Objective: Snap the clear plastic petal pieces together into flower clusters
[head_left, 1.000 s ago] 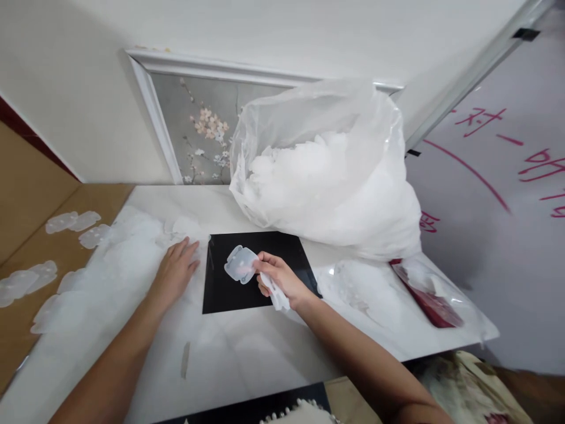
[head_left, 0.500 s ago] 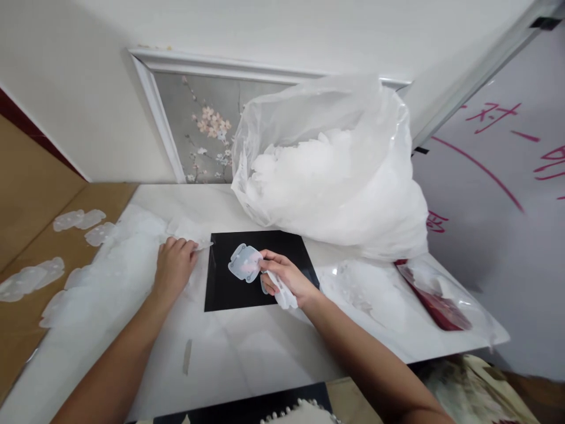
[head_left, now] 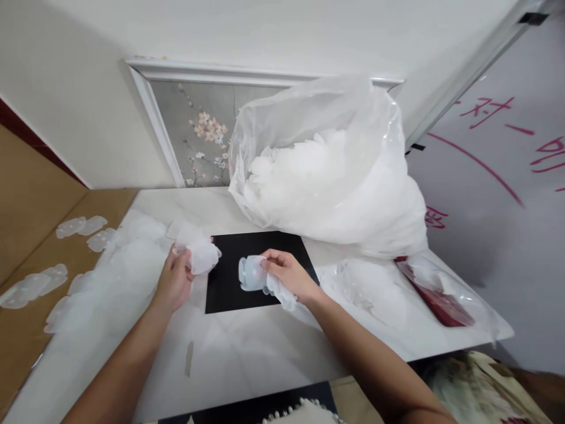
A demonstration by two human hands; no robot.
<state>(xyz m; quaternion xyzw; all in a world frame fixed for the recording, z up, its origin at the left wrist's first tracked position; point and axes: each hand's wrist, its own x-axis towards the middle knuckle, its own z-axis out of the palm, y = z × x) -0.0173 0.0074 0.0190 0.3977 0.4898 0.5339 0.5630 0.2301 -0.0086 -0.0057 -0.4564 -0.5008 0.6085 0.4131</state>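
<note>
My left hand (head_left: 175, 277) pinches a few thin, frosted plastic pieces (head_left: 203, 256) with wavy edges, held up at the left edge of a black mat (head_left: 229, 303). Over the mat, my right hand (head_left: 289, 274) is closed on more of these translucent pieces; one shaped piece (head_left: 251, 273) sticks out to the left from its fingertips, and others lie bunched under the palm. Beside my left hand a wide heap of similar frosted pieces (head_left: 141, 253) covers the left of the white table. How many pieces each hand holds I cannot tell.
A large clear bag (head_left: 375, 194) full of white pieces stands at the back. More pieces (head_left: 366, 288) lie right of the mat, near a red item in clear plastic (head_left: 436, 294). Brown cardboard (head_left: 26, 247) with loose pieces borders the left. A whiteboard (head_left: 494, 235) stands at right.
My left hand has lifted from the heap, turned, and now holds several frosted pieces up. The piece in my right hand has tilted and moved slightly right.
</note>
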